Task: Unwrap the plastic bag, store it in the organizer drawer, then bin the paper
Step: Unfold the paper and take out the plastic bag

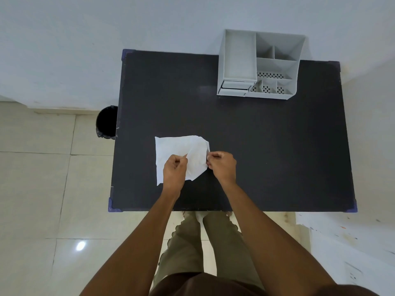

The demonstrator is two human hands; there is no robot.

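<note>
Both pinched on the paper (181, 154), left hand (174, 170) and right hand (222, 165), probably to peel folds apart, well short of the organizer (239, 60).

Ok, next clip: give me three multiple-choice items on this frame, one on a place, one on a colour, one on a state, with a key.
1. Where is the bin?
A. on the floor at the table's left edge
B. on the table
C. beside the organizer

2. What colour is the organizer?
A. black
B. light grey
C. blue

3. What are the hands doing?
A. resting apart from the paper
B. both pinching the paper
C. opening a drawer

Key: 1 A, it stands below the table edge; 2 B, its walls are pale grey; 3 B, left hand and right hand grip the white paper.
</note>
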